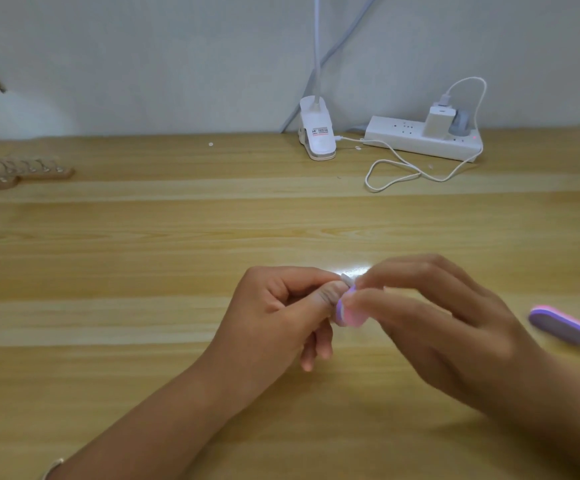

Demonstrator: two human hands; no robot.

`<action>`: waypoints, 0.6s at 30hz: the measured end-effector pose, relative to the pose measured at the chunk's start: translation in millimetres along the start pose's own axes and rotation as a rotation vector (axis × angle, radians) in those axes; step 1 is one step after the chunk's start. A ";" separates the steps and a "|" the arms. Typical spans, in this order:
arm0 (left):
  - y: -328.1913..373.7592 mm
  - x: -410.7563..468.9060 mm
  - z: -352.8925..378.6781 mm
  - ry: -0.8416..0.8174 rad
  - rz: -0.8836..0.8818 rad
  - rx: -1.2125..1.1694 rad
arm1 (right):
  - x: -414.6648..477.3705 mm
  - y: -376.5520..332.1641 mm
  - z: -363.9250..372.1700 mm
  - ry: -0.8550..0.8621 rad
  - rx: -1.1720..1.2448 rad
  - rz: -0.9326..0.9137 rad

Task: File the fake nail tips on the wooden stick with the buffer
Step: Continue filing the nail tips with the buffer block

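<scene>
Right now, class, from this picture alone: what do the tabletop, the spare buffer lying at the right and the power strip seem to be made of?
Tabletop: wood or wood-look laminate, going by the pale plank grain; semi-gloss, since a patch of lamp glare shows on it. Spare buffer: probably foam, matte, in purple and pink layers with rounded ends. Power strip: smooth white moulded plastic.
</scene>
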State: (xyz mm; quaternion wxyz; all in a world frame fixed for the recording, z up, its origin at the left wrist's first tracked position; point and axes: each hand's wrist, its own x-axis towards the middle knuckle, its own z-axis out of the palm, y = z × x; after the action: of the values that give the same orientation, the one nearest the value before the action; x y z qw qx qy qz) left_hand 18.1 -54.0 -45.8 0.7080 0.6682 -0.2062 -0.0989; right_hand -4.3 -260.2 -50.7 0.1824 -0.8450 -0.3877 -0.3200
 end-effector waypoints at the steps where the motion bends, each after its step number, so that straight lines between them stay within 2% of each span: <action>1: 0.5 0.1 -0.6 -0.001 -0.005 -0.007 | 0.4 5.8 -1.4 0.008 -0.010 0.025; 6: 0.6 0.2 -1.8 -0.010 -0.005 0.010 | 5.1 10.8 -6.3 0.157 0.064 0.185; 8: -0.2 -1.0 -0.3 -0.013 0.017 0.040 | 3.9 -0.9 -4.9 0.129 0.101 0.125; 11: -0.3 -3.2 1.2 -0.030 0.053 0.086 | 1.4 -4.3 -2.6 0.050 0.022 0.032; 15: -1.2 -2.7 0.9 0.014 0.061 0.142 | 4.0 7.3 -5.3 0.095 0.012 0.125; 18: 1.0 -4.2 3.1 0.014 0.146 0.243 | 1.2 -2.0 -1.1 0.073 0.039 0.065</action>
State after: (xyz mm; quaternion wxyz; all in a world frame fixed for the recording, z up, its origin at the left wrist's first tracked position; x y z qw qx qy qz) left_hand 12.9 -55.0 -45.4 0.6285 0.7330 -0.2596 -0.0168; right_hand -5.7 -258.9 -48.9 0.2229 -0.8413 -0.3593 -0.3367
